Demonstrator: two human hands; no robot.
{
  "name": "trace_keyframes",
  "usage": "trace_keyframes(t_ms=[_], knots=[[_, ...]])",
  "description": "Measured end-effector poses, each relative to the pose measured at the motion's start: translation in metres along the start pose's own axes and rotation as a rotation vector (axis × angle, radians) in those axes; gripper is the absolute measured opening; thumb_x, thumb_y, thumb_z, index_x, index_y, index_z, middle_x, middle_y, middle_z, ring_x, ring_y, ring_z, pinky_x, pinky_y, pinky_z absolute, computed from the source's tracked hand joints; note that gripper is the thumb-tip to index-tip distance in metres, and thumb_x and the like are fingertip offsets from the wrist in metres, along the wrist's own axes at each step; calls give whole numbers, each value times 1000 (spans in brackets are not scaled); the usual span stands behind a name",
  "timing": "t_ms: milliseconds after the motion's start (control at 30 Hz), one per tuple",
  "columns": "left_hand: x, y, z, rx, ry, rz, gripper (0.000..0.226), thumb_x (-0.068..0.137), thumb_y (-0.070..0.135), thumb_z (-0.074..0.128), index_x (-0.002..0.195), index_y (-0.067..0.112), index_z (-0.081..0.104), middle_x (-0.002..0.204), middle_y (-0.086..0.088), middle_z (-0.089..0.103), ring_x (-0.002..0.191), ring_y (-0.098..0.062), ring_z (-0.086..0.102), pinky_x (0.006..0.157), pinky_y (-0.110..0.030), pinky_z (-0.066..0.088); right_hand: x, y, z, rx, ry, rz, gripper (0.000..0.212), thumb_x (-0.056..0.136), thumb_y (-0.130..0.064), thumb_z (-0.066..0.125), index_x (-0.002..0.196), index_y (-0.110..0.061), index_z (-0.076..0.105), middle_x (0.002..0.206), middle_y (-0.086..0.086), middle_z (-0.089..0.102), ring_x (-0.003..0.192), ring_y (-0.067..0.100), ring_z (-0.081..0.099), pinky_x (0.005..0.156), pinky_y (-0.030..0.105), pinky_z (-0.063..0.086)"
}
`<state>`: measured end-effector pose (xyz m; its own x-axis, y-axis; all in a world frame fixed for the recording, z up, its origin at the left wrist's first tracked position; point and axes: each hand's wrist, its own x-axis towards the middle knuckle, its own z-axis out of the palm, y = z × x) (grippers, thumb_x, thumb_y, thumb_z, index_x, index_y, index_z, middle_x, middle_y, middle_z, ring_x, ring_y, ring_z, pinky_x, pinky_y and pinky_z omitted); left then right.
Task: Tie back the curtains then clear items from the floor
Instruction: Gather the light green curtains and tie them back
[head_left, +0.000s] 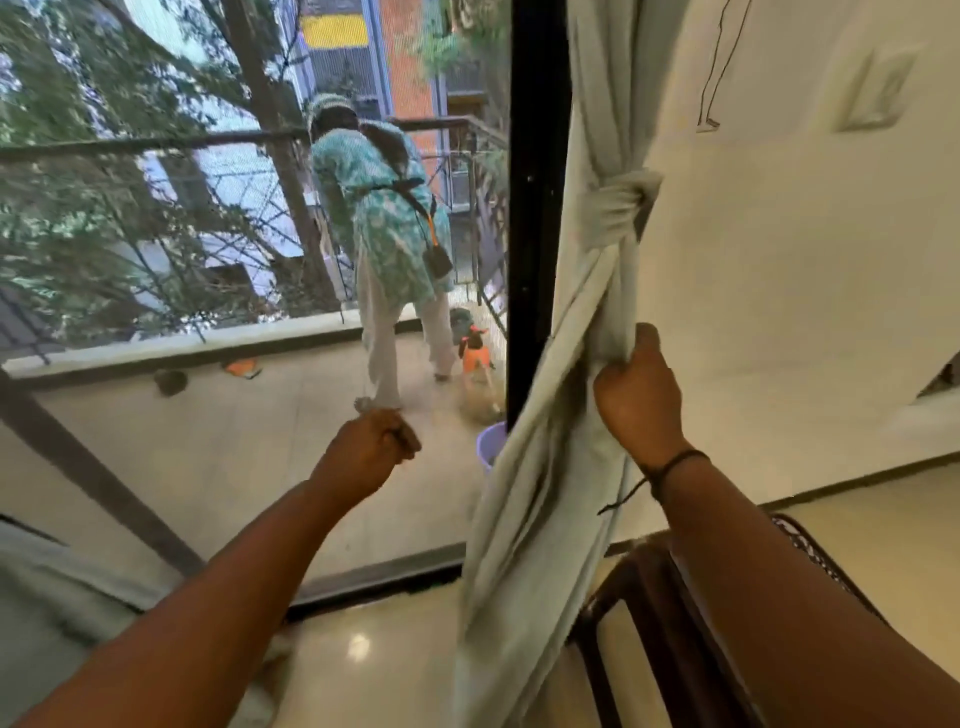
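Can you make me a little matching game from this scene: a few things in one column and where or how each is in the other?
Things:
1. right hand
2. left hand
3. curtain knot
4. lilac tub

States:
A. closed in a fist, away from the fabric
B. partly hidden behind the curtain's lower edge
C. gripping the curtain below the knot
D. tied, beside the black window frame

Pairs: 1-C, 2-A, 3-D, 4-B
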<state>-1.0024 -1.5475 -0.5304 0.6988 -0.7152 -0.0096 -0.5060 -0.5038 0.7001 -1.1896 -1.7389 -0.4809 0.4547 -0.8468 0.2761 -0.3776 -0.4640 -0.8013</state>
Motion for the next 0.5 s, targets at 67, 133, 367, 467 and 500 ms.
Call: trace_keyframes(t_ms=[67, 133, 367, 467, 500], knots=[[-7, -17, 10, 113, -57, -41, 35, 93, 3, 42, 100, 22, 70, 121, -5, 64, 115, -20, 57, 101, -31, 42, -8, 1, -1, 97, 5, 27, 34, 87, -11, 49, 120, -9, 42, 101, 12, 60, 91, 38, 59, 68, 32, 39], [-7, -17, 22, 155, -97, 2, 39, 94, 14, 49, 132, 20, 52, 144, -2, 46, 132, -19, 41, 108, -28, 29, -26, -8, 4, 157, 59, 3, 47, 83, -10, 51, 128, -12, 38, 114, 9, 58, 100, 36, 58, 77, 37, 46], [5, 8, 76, -37, -343, 230, 59, 91, 27, 61, 142, 13, 38, 145, -9, 42, 135, -24, 38, 111, -46, 34, -77, -75, 75, -21, -2, -958, 49, 74, -9, 50, 122, -13, 47, 133, 17, 52, 129, 30, 43, 106, 37, 37], [-14, 3, 95, 19, -543, 264, 61, 86, 36, 55, 130, -5, 50, 132, -18, 52, 125, -24, 46, 105, -31, 34, -41, -68, 126, -330, -286, -874, 49, 73, -15, 41, 119, -11, 56, 122, 13, 59, 120, 33, 51, 100, 40, 42], [-19, -7, 100, -26, -513, 333, 64, 80, 43, 56, 122, -5, 56, 123, -20, 59, 116, -23, 53, 98, -30, 40, -31, -52, 142, -474, -327, -829, 46, 71, -15, 42, 114, -11, 59, 113, 14, 63, 112, 37, 55, 96, 42, 45]])
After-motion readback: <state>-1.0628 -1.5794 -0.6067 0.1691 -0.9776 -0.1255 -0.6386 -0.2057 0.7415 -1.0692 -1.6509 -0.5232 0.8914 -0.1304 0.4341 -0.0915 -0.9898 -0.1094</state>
